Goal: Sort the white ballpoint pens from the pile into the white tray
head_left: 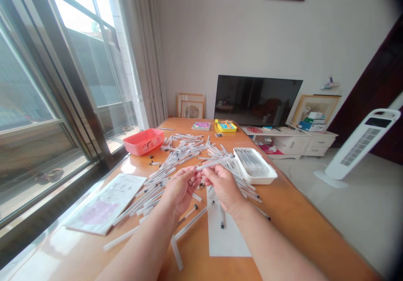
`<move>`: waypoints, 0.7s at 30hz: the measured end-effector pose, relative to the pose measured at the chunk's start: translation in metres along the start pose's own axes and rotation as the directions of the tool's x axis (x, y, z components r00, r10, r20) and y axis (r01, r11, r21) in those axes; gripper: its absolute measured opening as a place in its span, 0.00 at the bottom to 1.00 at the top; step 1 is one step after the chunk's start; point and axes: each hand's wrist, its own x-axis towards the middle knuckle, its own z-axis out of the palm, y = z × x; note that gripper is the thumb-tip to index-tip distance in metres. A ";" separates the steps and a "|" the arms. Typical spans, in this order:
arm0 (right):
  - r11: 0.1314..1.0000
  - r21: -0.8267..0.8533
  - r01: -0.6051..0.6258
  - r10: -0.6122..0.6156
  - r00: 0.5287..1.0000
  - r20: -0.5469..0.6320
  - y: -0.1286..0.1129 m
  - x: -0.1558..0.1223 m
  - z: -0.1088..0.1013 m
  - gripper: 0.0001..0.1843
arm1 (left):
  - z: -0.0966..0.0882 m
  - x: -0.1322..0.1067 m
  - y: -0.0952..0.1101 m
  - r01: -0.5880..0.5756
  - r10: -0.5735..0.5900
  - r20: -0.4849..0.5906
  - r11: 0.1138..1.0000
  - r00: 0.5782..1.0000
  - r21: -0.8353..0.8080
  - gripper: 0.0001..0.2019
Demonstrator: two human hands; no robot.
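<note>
My left hand (181,186) and my right hand (222,184) meet over the wooden table (292,218), fingers pinched together. My right hand grips a clear plastic pen barrel (215,162) that points up and to the right. My left hand's fingertips pinch close to the barrel's near end; what they hold is too small to make out. A heap of clear pen barrels (176,159) with several loose black-tipped refills spreads under and beyond both hands. A white sheet of paper (226,230) lies below my right wrist.
A white tray (255,166) with pens in it sits right of my hands. A red plastic basket (144,141) stands at the far left by the window. A printed booklet (107,203) lies at the near left. Small boxes (226,126) rest at the far end.
</note>
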 end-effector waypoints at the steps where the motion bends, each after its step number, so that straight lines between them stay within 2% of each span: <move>1: 0.999 -0.029 0.013 -0.013 1.000 -0.008 0.000 0.000 0.001 0.17 | 0.000 -0.001 -0.001 0.002 -0.002 -0.001 1.000 1.000 0.014 0.05; 6: 0.995 -0.082 0.058 -0.059 0.998 -0.010 -0.006 -0.001 0.001 0.13 | 0.004 -0.006 -0.003 0.033 -0.036 0.028 0.994 0.999 0.107 0.07; 9: 0.994 -0.099 0.053 -0.055 0.998 -0.018 -0.010 -0.001 -0.001 0.14 | 0.007 -0.009 -0.004 0.059 -0.072 0.074 0.985 0.995 0.164 0.09; 12: 0.991 -0.120 0.053 -0.061 0.996 -0.058 -0.013 0.002 -0.008 0.16 | 0.007 -0.009 -0.003 0.032 -0.049 0.078 0.979 0.996 0.201 0.12; 16: 0.976 -0.206 0.069 -0.097 0.986 -0.133 -0.021 0.008 -0.024 0.18 | 0.005 -0.006 0.001 -0.041 0.038 0.017 0.966 0.999 0.255 0.14; 21: 0.922 -0.366 0.128 -0.237 0.932 -0.273 -0.035 0.022 -0.058 0.21 | 0.001 -0.004 0.009 -0.095 0.104 -0.018 0.957 0.994 0.276 0.15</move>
